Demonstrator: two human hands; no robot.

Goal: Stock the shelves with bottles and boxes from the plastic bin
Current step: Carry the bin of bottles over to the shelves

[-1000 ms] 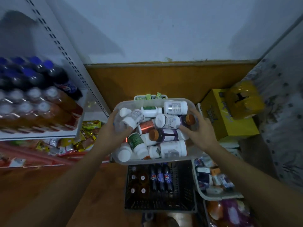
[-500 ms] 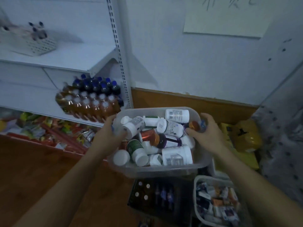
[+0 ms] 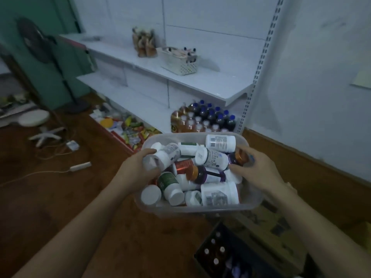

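lifted higher since before, plastic bin (image 3: 197, 207) of bottles (image 3: 219, 193) sits between both grips — left hand (image 3: 138, 173), right hand (image 3: 259, 169) clasping its rims.

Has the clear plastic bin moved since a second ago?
Yes. The clear plastic bin, gripped by the left hand and right hand, has risen from beside the black crate to shelf height.

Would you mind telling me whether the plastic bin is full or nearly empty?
Full: the bin is heaped with bottles lying on their sides, up to its rim.
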